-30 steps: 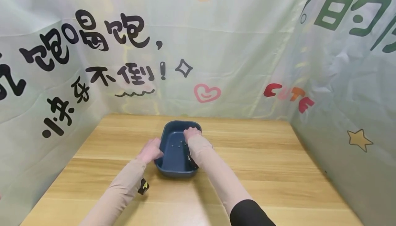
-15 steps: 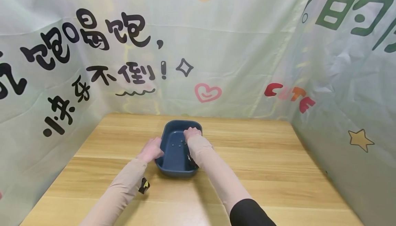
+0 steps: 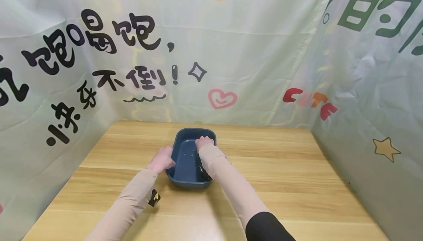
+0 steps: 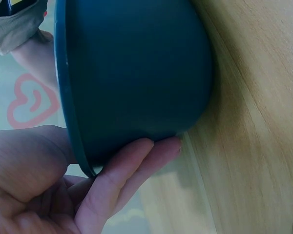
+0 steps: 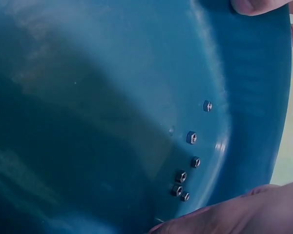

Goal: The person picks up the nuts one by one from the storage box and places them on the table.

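A deep dark-blue basin [image 3: 190, 186] stands on the wooden table. My left hand [image 3: 162, 160] grips its left rim, the thumb on the inner side and the fingers [image 4: 115, 170] flat along the outer wall. Several small metal hex nuts [image 5: 192, 137] lie loose on the basin floor, close to the curve of its wall. Reaching into the basin from the right, my right hand [image 3: 205, 142] is low beside these nuts. Its fingertips are mostly hidden, and I cannot tell whether they pinch a nut.
The wooden table [image 3: 281, 182] extends on all sides of the basin. A printed cloth backdrop [image 3: 251, 61] encloses the back and both sides. A small black-and-yellow device [image 3: 154, 198] sits at the left wrist.
My right hand has shifted very slightly to the left inside the basin. The left hand keeps its hold on the rim, and the basin stays in place.
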Tool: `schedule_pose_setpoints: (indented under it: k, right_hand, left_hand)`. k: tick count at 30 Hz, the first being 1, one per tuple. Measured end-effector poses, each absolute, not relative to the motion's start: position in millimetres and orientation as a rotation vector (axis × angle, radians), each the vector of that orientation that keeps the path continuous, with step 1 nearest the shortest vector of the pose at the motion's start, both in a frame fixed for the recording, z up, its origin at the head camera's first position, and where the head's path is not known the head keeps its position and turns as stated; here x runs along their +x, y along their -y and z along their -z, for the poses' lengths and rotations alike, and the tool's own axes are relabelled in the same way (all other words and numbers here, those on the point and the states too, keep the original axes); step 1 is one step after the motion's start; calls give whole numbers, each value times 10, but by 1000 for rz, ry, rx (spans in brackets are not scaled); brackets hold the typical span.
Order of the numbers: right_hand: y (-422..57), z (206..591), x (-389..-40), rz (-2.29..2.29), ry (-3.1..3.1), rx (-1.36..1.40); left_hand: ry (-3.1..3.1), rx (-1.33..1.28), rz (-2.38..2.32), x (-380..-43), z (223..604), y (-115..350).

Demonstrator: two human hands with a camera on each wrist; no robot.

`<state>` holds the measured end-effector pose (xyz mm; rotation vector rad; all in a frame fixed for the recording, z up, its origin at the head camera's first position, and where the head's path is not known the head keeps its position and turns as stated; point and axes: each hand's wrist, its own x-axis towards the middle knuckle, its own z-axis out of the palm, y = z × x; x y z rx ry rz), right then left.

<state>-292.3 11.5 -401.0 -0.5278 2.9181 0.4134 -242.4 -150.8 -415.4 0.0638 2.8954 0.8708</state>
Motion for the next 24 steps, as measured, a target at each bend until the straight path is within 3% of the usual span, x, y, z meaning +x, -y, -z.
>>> schedule_pose_setpoints:
  k: [24]
  right_hand:
    - [-47,4285,-3127,-345,-3022,-473]
  left_hand:
    - [-2921,59,-853,-2412,4149,1502]
